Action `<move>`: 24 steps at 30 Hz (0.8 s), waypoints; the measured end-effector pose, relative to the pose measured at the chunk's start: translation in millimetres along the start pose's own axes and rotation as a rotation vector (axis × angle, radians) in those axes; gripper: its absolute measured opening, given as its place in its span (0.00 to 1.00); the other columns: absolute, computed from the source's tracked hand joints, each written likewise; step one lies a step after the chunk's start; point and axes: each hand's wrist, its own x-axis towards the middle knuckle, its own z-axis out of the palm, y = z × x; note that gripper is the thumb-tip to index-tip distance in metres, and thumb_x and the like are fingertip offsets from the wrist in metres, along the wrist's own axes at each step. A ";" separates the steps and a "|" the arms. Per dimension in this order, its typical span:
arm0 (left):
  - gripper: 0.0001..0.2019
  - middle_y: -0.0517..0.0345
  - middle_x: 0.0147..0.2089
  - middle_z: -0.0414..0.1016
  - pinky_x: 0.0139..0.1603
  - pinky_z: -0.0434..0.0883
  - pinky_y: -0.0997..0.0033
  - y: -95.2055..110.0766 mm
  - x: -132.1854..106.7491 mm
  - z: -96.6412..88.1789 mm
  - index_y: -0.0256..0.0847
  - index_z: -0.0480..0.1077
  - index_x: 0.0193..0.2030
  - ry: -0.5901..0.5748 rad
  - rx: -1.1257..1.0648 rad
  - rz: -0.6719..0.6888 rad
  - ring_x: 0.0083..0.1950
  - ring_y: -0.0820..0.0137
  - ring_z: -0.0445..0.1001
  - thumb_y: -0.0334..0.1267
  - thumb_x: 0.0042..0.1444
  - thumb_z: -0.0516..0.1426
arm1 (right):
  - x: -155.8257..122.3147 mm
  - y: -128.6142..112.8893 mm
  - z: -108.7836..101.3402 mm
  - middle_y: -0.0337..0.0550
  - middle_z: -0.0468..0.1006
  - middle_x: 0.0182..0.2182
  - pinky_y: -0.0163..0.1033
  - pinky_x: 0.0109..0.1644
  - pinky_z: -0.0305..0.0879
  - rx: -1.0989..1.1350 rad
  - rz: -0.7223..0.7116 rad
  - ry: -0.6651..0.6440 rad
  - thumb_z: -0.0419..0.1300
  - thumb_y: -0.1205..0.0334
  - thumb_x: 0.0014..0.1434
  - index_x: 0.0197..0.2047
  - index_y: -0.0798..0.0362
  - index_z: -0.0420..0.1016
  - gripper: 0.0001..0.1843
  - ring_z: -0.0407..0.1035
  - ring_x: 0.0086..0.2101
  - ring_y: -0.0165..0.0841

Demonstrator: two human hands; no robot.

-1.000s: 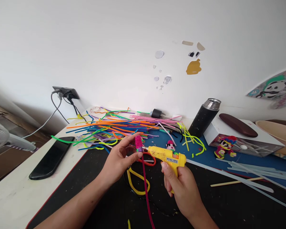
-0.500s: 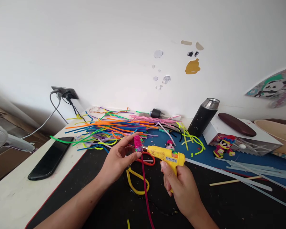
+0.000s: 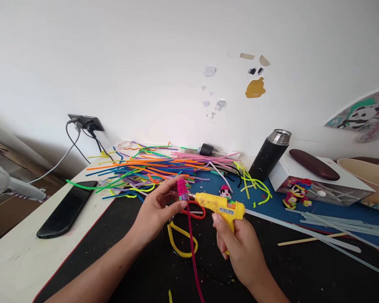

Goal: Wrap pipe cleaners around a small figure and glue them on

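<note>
My left hand (image 3: 156,210) pinches a small coiled pink pipe-cleaner piece (image 3: 182,188) with purple and green at its lower end. From it a dark pink pipe cleaner (image 3: 193,252) hangs down towards the front. In my right hand (image 3: 235,240) is a yellow glue gun (image 3: 219,204), its nozzle pointing left at the coiled piece's lower end; whether they touch I cannot tell. A clear glue stick (image 3: 271,219) runs out of its back. Below lie scissors with yellow handles (image 3: 183,253), and orange-red handles (image 3: 198,214) show behind the hanging strand.
Loose pipe cleaners (image 3: 151,166) are heaped at the back. A black phone-like slab (image 3: 66,210) lies left. At right stand a black flask (image 3: 268,155), a white box (image 3: 325,176) and a small figure (image 3: 297,194). Glue sticks (image 3: 337,225) and a wooden stick (image 3: 309,239) lie nearby.
</note>
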 end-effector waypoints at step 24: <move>0.30 0.52 0.53 0.83 0.55 0.75 0.60 -9.6 20.4 -6.5 0.43 0.78 0.59 0.159 -0.170 -0.021 0.51 0.57 0.80 0.44 0.47 0.75 | 14.0 8.2 -1.0 0.32 0.66 0.15 0.32 0.23 0.59 0.302 0.030 -0.021 0.64 0.34 0.63 0.32 0.54 0.74 0.29 0.62 0.15 0.26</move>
